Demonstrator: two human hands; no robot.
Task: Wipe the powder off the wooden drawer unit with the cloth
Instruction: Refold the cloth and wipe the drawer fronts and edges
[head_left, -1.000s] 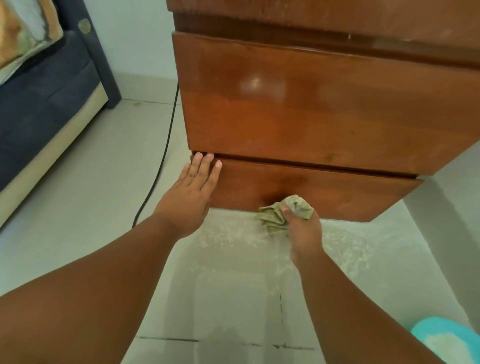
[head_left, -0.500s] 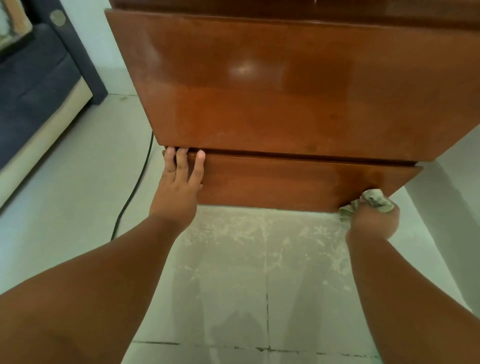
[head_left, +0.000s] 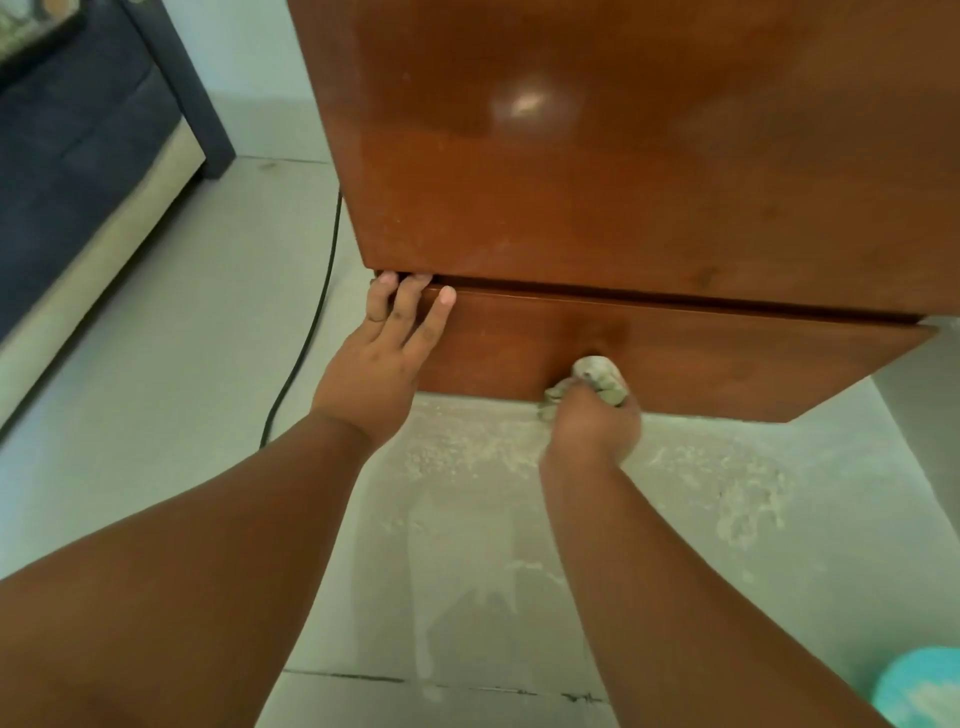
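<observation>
The glossy brown wooden drawer unit (head_left: 597, 171) fills the upper part of the head view, seen from above. My right hand (head_left: 592, 423) clutches a crumpled pale green cloth (head_left: 597, 379) and presses it against the lower edge of the bottom drawer front (head_left: 727, 358), near its middle. My left hand (head_left: 387, 358) rests flat on the left end of that drawer, fingertips in the gap under the drawer above. A faint powder haze shows on the upper drawer front. White powder (head_left: 717, 483) lies scattered on the floor below the unit.
A black cable (head_left: 317, 312) runs along the tiled floor left of the unit. A dark blue sofa (head_left: 78, 156) stands at the far left. A turquoise bowl (head_left: 919, 686) with white powder sits at the bottom right corner. A white wall edge (head_left: 924, 405) is on the right.
My right hand with the cloth swept from the middle of the bottom drawer to its right corner and has come back to the middle. My left hand stayed at the drawer's left end.
</observation>
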